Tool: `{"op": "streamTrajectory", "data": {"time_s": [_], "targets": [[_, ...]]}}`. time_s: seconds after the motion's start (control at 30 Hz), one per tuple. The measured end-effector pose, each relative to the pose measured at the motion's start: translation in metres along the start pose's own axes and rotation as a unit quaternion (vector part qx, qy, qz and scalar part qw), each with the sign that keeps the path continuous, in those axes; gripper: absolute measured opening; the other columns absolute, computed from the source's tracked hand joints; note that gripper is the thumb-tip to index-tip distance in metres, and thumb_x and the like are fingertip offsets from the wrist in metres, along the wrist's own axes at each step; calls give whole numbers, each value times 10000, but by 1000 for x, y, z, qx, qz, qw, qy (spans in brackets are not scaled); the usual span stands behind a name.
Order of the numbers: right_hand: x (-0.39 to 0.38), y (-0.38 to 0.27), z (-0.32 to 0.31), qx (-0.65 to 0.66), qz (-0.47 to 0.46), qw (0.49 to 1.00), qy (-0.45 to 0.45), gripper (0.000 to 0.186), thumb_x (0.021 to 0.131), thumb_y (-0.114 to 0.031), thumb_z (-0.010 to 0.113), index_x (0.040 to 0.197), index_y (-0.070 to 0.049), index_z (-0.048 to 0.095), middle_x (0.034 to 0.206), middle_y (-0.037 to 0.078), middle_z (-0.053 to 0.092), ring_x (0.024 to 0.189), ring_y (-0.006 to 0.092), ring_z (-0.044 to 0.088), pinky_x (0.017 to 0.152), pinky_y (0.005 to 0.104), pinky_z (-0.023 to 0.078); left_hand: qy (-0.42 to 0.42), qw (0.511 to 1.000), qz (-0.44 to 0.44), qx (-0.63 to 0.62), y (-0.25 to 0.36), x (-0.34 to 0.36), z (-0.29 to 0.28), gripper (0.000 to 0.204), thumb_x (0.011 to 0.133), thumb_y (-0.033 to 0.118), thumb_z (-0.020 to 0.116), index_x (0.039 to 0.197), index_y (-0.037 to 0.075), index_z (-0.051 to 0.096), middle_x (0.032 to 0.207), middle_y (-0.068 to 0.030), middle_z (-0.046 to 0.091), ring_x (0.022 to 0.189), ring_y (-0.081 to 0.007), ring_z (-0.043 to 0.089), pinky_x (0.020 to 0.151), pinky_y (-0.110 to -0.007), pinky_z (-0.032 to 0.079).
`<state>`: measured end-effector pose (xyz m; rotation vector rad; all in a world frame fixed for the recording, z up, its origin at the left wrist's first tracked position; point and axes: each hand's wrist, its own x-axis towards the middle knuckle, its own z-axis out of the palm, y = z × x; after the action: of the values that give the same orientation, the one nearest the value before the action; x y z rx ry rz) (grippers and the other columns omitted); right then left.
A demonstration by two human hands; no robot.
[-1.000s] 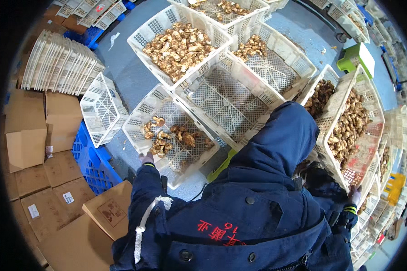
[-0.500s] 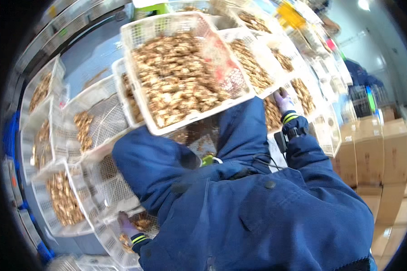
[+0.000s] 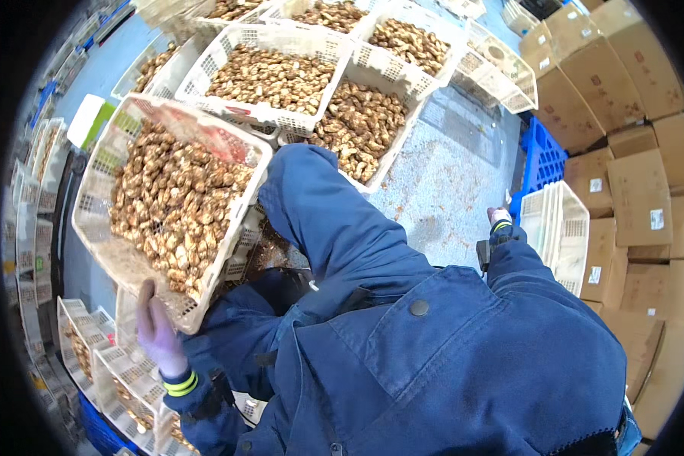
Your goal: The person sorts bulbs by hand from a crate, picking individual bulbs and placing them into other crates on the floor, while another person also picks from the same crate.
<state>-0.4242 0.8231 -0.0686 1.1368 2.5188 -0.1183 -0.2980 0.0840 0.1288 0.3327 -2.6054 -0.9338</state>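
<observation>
A large white plastic basket (image 3: pixel 245 220) stands at left beside my legs. It holds a heap of small brown and cream pieces (image 3: pixel 178 201), like tubers or bulbs; I cannot tell which. At its near corner is my left hand (image 3: pixel 159 331), in a lavender glove with darker fingertips. The fingers are stretched out against the basket wall, not wrapped round it. Out to the right, my right hand (image 3: pixel 498 216) is gloved and small in view, close to a blue plastic pallet (image 3: pixel 541 158) and a stack of white baskets (image 3: pixel 572 235). Its fingers are mostly hidden.
More white baskets (image 3: pixel 300 120) of the same pieces stand ahead. Stained blue-grey floor (image 3: pixel 441 175) with scattered debris lies between them and the pallet. Brown cardboard boxes (image 3: pixel 637 199) are piled along the right. Lower at left are further baskets (image 3: pixel 121 380).
My view and body have turned to the right. My left hand has come from the low baskets to the large one; my right hand has left the filled baskets and is near the pallet.
</observation>
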Motion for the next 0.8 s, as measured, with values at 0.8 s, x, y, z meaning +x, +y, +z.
{"op": "streamTrajectory", "data": {"time_s": [0.8], "targets": [[39,160,-10,-24,-11,997,68,419,828,-321,512,1068,8,612,1061,188,619,997,284,604,882,379,465,-179,927,129,304,-84,26,83,292,853,219,580,1105,73,609,1084,-187,599,1011,-307,567,853,-370,455]]}}
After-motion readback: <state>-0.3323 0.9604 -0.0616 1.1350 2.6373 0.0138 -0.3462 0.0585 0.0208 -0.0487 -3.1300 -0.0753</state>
